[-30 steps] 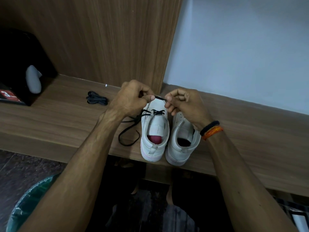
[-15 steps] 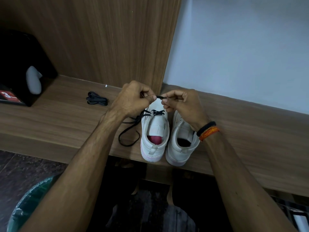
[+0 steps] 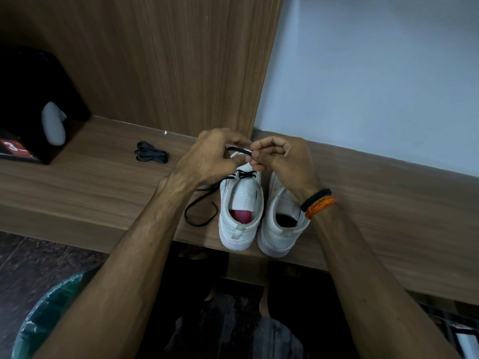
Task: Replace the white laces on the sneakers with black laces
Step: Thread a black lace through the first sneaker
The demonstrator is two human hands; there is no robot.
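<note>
wooden shelf [image 3: 77, 182] | grey wall [image 3: 375, 73] | both hands [image 3: 207, 156] [image 3: 282, 159] pinch black lace [image 3: 239, 150]

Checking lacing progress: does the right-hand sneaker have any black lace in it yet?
No. The right sneaker shows no lace, while black lace crosses only the left sneaker, its end pinched between the left hand and right hand.

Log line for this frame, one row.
phase: lacing left sneaker | both hands pinch black lace | right sneaker unlaced | spare lace bundle on shelf
</note>
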